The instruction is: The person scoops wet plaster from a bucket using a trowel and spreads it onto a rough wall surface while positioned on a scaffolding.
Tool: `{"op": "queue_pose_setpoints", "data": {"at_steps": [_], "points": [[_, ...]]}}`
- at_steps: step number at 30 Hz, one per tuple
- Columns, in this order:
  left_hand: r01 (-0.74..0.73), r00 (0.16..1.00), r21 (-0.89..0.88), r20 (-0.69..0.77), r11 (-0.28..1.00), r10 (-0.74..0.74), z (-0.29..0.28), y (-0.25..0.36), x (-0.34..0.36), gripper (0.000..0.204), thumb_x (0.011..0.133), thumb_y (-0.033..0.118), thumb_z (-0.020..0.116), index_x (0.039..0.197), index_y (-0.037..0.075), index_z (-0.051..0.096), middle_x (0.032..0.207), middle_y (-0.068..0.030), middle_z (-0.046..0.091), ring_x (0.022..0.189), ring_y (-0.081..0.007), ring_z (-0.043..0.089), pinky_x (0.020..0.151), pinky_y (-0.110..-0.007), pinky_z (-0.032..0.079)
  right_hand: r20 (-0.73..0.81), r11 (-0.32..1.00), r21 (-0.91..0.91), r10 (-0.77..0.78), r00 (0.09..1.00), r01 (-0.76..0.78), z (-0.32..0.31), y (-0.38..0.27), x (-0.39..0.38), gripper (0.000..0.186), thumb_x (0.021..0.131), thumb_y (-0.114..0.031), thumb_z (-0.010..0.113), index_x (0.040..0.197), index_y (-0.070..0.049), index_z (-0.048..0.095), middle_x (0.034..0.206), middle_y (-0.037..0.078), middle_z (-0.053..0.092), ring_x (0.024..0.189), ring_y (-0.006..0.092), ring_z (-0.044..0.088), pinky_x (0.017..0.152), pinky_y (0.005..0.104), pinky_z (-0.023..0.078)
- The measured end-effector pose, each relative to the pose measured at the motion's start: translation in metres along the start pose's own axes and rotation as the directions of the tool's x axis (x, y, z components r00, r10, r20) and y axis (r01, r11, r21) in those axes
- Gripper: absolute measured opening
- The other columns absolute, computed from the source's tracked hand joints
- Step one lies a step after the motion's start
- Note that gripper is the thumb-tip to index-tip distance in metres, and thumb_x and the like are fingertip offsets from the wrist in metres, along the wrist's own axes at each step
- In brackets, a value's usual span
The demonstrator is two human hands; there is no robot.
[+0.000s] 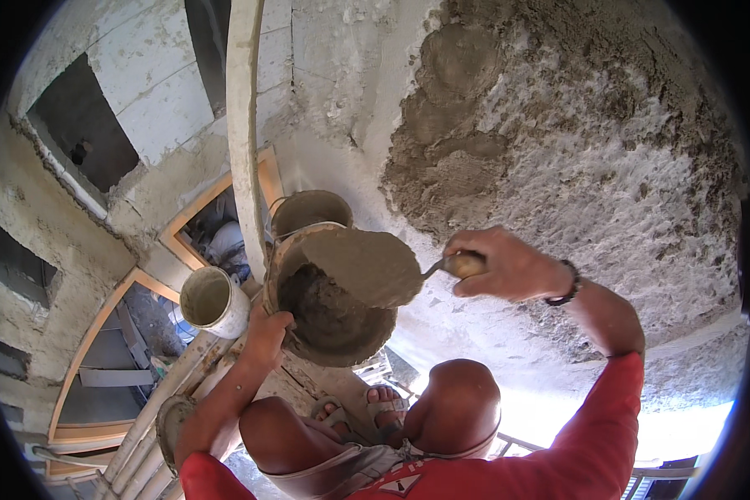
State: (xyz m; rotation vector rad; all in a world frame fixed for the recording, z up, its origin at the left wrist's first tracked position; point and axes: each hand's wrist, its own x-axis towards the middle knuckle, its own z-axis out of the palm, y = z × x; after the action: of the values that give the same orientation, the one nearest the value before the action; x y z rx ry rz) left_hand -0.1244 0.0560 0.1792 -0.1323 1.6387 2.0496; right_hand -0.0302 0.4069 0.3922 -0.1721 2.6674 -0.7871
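My right hand (pixel 498 262) is closed around the wooden handle (pixel 465 265) of a trowel, whose wide blade (pixel 362 267) is covered in grey wet mortar and sits over a large mortar-caked bucket (pixel 373 340). Grey mix also shows inside that bucket. My left hand (pixel 271 332) grips the bucket's left rim. Behind it stands a second dirty bucket (pixel 312 204), and a white pail (pixel 237 312) is just left of it. On the wall (pixel 575 167) at right, a patch of darker wet mortar (pixel 446 133) borders rough, pitted plaster.
A pale upright pole (pixel 243 125) rises beside the buckets. My knees and sandaled feet are on a narrow plank platform (pixel 333 375) with poles (pixel 158 392) along its left. Beyond, below, are wood-framed openings (pixel 96 342) and dark wall openings (pixel 83 125). A round mortar-crusted container (pixel 171 421) lies by my left forearm.
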Motion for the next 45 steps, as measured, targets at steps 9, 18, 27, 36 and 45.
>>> {"op": "queue_pose_setpoints", "data": {"at_steps": [9,18,27,36,45], "points": [[0.12,0.993,0.005,0.007,0.993,-0.12,0.034,0.005,0.014,0.033,0.077,-0.005,0.055,0.108,0.0,0.062,0.087,-0.0052,0.062,0.074,-0.0159,0.058,0.066,-0.033,0.049,-0.511,0.961,0.046,0.258,0.82,-0.274,-0.139,0.111,-0.055,0.04,0.093,-0.033,0.066,0.119,-0.002,0.064,0.081,0.008,0.065,0.062,0.0106,0.058,0.052,0.023,0.052],[0.068,0.993,0.076,0.087,0.995,-0.074,0.032,0.032,0.0,0.037,0.078,-0.005,0.053,0.115,-0.004,0.06,0.098,-0.0091,0.065,0.08,-0.0177,0.063,0.067,-0.033,0.052,-0.555,0.974,0.059,0.215,0.804,-0.22,-0.095,0.083,-0.058,0.046,0.092,-0.044,0.066,0.112,-0.003,0.063,0.079,0.004,0.06,0.058,0.0076,0.053,0.045,0.0206,0.046],[-0.037,0.991,-0.184,0.123,0.982,0.061,0.051,0.024,-0.014,0.046,0.077,-0.005,0.053,0.123,-0.005,0.057,0.11,-0.0126,0.065,0.094,-0.0216,0.065,0.078,-0.035,0.055,-0.508,0.956,0.088,0.285,0.813,-0.28,0.071,0.192,0.075,0.038,0.083,-0.025,0.074,0.109,0.001,0.063,0.101,0.02,0.066,0.096,0.036,0.064,0.088,0.0436,0.052],[-0.002,1.0,-0.143,-0.013,0.99,0.0,0.047,0.026,-0.026,0.04,0.079,-0.003,0.055,0.118,-0.002,0.058,0.092,-0.0079,0.065,0.075,-0.0182,0.062,0.065,-0.032,0.052,-0.654,0.916,-0.104,0.23,0.721,-0.387,0.012,0.211,0.073,0.044,0.084,-0.03,0.072,0.116,0.0,0.064,0.109,0.023,0.066,0.101,0.0389,0.064,0.09,0.0458,0.051],[0.053,0.997,-0.056,-0.053,0.997,-0.056,0.041,0.027,-0.021,0.046,0.077,-0.007,0.05,0.122,-0.005,0.057,0.107,-0.0124,0.065,0.092,-0.0227,0.066,0.079,-0.036,0.055,-0.761,0.926,-0.074,0.187,0.621,-0.369,-0.065,0.145,-0.015,0.043,0.085,-0.023,0.073,0.118,0.002,0.063,0.11,0.022,0.068,0.101,0.0354,0.066,0.089,0.0419,0.052]]}}
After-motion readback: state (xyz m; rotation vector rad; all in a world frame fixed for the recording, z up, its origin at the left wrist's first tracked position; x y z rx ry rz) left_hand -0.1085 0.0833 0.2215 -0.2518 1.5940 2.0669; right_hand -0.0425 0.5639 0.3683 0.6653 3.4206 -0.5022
